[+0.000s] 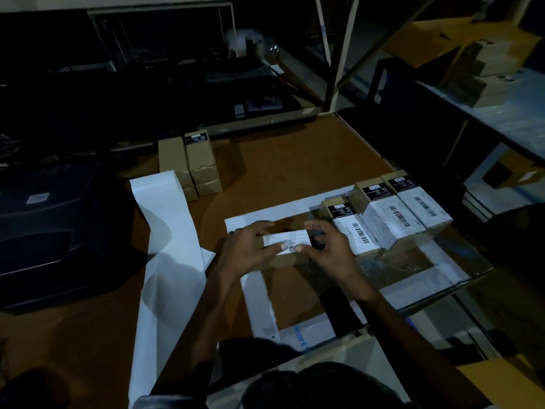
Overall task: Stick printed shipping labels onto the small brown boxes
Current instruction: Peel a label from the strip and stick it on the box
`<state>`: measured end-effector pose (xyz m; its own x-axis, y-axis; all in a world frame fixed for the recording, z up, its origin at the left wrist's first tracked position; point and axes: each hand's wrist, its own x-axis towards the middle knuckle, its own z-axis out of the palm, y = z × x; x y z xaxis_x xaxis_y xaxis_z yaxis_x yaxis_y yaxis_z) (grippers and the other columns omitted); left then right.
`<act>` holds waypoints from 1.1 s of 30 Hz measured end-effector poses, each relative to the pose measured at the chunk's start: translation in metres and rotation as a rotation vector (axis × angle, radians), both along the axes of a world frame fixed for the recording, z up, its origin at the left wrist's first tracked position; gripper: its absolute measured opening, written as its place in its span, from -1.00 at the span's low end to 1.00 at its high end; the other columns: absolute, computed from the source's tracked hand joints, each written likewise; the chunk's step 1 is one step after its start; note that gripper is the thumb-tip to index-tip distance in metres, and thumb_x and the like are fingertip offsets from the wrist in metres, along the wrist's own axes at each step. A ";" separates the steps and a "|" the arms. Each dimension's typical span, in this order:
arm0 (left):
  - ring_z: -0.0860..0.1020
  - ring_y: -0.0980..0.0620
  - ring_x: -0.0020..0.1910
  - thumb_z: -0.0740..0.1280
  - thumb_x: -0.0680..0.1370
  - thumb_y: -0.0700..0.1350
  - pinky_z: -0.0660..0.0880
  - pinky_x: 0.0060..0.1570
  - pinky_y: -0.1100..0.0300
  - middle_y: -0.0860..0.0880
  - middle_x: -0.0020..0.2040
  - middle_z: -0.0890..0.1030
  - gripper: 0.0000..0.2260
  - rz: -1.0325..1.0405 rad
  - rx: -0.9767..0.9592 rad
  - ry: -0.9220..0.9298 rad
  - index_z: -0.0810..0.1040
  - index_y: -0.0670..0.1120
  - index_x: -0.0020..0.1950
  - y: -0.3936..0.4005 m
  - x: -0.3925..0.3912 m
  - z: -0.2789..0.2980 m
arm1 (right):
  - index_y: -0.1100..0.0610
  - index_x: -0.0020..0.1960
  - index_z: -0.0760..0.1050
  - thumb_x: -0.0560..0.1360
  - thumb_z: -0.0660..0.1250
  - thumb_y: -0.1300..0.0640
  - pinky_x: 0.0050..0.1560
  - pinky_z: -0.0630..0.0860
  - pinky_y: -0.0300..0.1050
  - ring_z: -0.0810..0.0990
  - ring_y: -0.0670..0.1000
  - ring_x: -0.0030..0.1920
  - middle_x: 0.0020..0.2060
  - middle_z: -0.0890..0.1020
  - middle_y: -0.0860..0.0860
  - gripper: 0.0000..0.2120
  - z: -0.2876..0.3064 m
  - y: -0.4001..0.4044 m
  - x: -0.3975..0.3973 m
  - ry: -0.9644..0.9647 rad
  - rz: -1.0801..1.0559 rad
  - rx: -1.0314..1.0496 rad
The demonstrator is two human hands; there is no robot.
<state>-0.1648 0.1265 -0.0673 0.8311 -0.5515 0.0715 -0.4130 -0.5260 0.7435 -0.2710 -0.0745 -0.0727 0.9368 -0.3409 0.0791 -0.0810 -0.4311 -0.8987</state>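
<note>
The big brown table [280, 160] fills most of the view, and the room is quite dark. On the left sits a black printer [53, 231]. A long strip of white paper [168, 231] runs from beside it toward the person. Flat white sheets [256, 293] lie under the work spot.

At the far side of the table stands a stack of plain boxes [194, 163] with no white labels on top yet. On the right is a row of finished boxes [392, 214], each with a white label and black stripes on it.

In the middle is the small brown box [290, 258] being worked on. It sits on the table between both hands. The label [287, 240] lies on its top.

The left hand [250, 249] curls around the left end of the box, with its thumb pressing the near edge of the label. The right hand [327, 246] curls around the right end, and its thumb presses there too. The two thumbs almost meet.

I think the step now is pressing the label down flat. To do it well, hold the box steady so it does not slide. Rub from the middle out to the ends (that pushes bubbles away). Check that the edges line up with the box top before pressing hard, because a stuck label is hard to move. Press the corners last so they do not peel up.
</note>
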 end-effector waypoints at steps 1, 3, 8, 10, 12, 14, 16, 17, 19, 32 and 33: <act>0.61 0.17 0.11 0.46 0.39 0.33 0.63 0.03 0.12 0.13 0.19 0.66 -0.44 0.010 -0.009 -0.022 0.60 0.09 0.29 0.001 -0.003 0.000 | 0.02 0.31 0.52 0.39 0.59 0.04 0.23 0.51 -0.17 0.55 -0.12 0.21 0.21 0.62 -0.11 -0.47 -0.001 -0.001 0.000 0.005 0.001 -0.027; 0.63 0.20 0.03 0.50 0.40 0.27 0.64 -0.08 0.13 0.13 0.14 0.68 -0.53 0.013 -0.053 -0.069 0.66 0.06 0.21 0.003 -0.009 0.000 | 0.03 0.30 0.54 0.38 0.59 0.02 0.21 0.53 -0.14 0.56 -0.08 0.20 0.21 0.62 -0.06 -0.47 -0.003 -0.003 0.000 0.018 0.013 -0.088; 0.64 0.22 0.03 0.50 0.40 0.29 0.64 -0.15 0.11 0.14 0.09 0.70 -0.51 -0.054 -0.075 -0.176 0.67 0.04 0.21 0.006 -0.009 -0.008 | 0.08 0.28 0.59 0.38 0.59 0.04 0.19 0.55 -0.13 0.56 -0.05 0.18 0.18 0.63 0.01 -0.50 -0.001 -0.006 0.000 0.001 0.055 -0.198; 0.64 0.20 0.03 0.46 0.40 0.33 0.62 -0.14 0.08 0.14 0.09 0.70 -0.49 -0.041 -0.033 -0.225 0.66 0.05 0.22 0.006 -0.009 -0.010 | 0.08 0.30 0.58 0.38 0.59 0.02 0.16 0.53 -0.19 0.56 -0.04 0.19 0.20 0.62 0.02 -0.48 -0.001 -0.008 0.001 0.017 0.077 -0.218; 0.63 0.18 0.02 0.41 0.41 0.38 0.61 -0.14 0.04 0.13 0.07 0.70 -0.46 -0.041 -0.002 -0.269 0.66 0.05 0.21 0.006 -0.009 -0.009 | 0.06 0.32 0.57 0.38 0.59 0.00 0.15 0.49 -0.28 0.56 -0.04 0.19 0.22 0.60 0.01 -0.46 -0.001 -0.010 0.001 0.040 0.091 -0.211; 0.63 0.16 0.02 0.35 0.41 0.42 0.59 -0.08 0.02 0.14 0.06 0.70 -0.45 -0.043 0.065 -0.311 0.65 0.07 0.21 0.004 -0.009 -0.008 | 0.07 0.32 0.57 0.37 0.60 0.00 0.12 0.46 -0.36 0.56 -0.05 0.17 0.22 0.59 0.01 -0.44 0.000 -0.012 0.001 0.044 0.103 -0.196; 0.61 0.14 0.05 0.30 0.41 0.45 0.54 0.03 0.02 0.15 0.06 0.69 -0.44 -0.018 0.154 -0.330 0.63 0.09 0.20 0.002 -0.010 -0.006 | 0.09 0.32 0.57 0.37 0.61 0.02 0.11 0.46 -0.39 0.57 -0.04 0.16 0.21 0.58 0.02 -0.44 0.001 -0.013 0.000 0.034 0.119 -0.191; 0.60 0.13 0.06 0.28 0.40 0.46 0.51 0.07 0.03 0.15 0.07 0.68 -0.43 -0.004 0.188 -0.339 0.63 0.10 0.19 0.001 -0.010 -0.005 | 0.10 0.32 0.57 0.37 0.61 0.03 0.11 0.47 -0.38 0.58 -0.03 0.15 0.21 0.59 0.03 -0.44 0.002 -0.013 -0.001 0.028 0.124 -0.198; 0.60 0.12 0.07 0.23 0.37 0.49 0.48 0.10 0.02 0.15 0.09 0.67 -0.40 0.017 0.228 -0.345 0.61 0.10 0.17 -0.002 -0.013 -0.003 | 0.12 0.31 0.57 0.37 0.61 0.05 0.09 0.46 -0.39 0.57 -0.04 0.13 0.20 0.59 0.05 -0.44 0.003 -0.013 0.000 0.026 0.128 -0.221; 0.58 0.13 0.09 0.32 0.36 0.42 0.48 0.18 -0.09 0.13 0.12 0.64 -0.46 -0.070 0.270 -0.125 0.50 0.12 0.19 -0.006 -0.002 0.002 | 0.04 0.31 0.54 0.26 0.63 -0.09 0.18 0.55 -0.12 0.56 -0.05 0.19 0.20 0.59 -0.01 -0.33 0.005 -0.012 0.011 0.130 0.148 -0.233; 0.59 0.14 0.11 0.34 0.36 0.39 0.52 0.16 -0.08 0.13 0.13 0.65 -0.46 -0.095 0.239 -0.088 0.52 0.11 0.22 -0.002 -0.001 0.002 | 0.05 0.33 0.53 0.28 0.65 0.01 0.20 0.52 -0.15 0.54 -0.05 0.21 0.21 0.59 0.01 -0.34 0.004 -0.013 0.010 0.133 0.142 -0.201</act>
<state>-0.1655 0.1242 -0.0651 0.7710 -0.6368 0.0000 -0.5267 -0.6377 0.5621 -0.2611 -0.0874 -0.0684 0.9807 -0.1953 0.0054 -0.1183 -0.6155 -0.7793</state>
